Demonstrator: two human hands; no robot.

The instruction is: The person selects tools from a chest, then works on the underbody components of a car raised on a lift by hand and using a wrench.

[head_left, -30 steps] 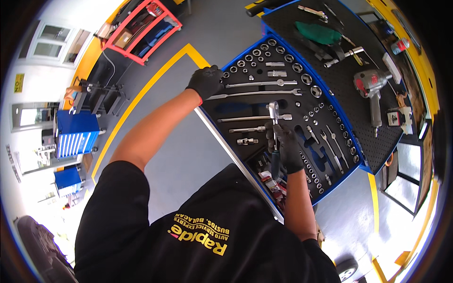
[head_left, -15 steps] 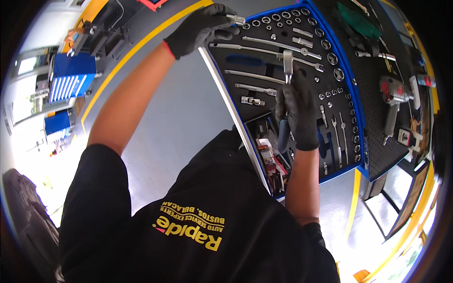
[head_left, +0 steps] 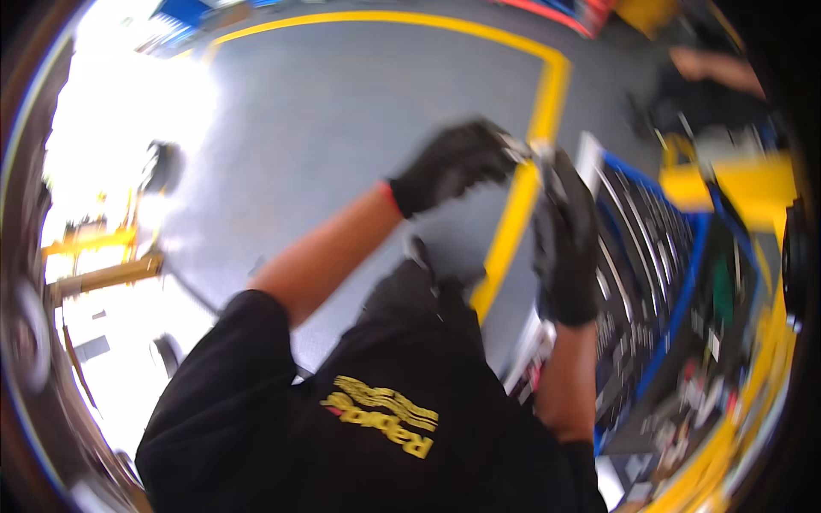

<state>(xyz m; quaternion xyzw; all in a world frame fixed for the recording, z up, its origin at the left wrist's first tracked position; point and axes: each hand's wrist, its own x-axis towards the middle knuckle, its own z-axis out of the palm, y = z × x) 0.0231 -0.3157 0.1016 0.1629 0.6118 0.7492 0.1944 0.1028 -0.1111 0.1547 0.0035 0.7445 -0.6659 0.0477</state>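
My gloved left hand [head_left: 449, 171] is closed on a small silver socket [head_left: 515, 150], raised above the grey floor. Close beside it, my gloved right hand [head_left: 564, 244] is closed on a ratchet [head_left: 542, 161], whose silver head is near the socket; blur hides whether the two touch. To the right of both hands, the blue-edged tool drawer [head_left: 633, 265] holds silver wrenches and other tools in dark foam, all smeared by motion.
A yellow line [head_left: 547, 103] is painted on the floor [head_left: 325, 111]. Another person's arm [head_left: 714, 68] shows at upper right, near a yellow structure [head_left: 735, 184]. A red cart [head_left: 564, 17] stands at the top, and a wheel [head_left: 158, 167] at left.
My view has swung away from the drawer. My left hand picked up the socket at the drawer's edge, and both hands have come together over the floor with socket and ratchet.
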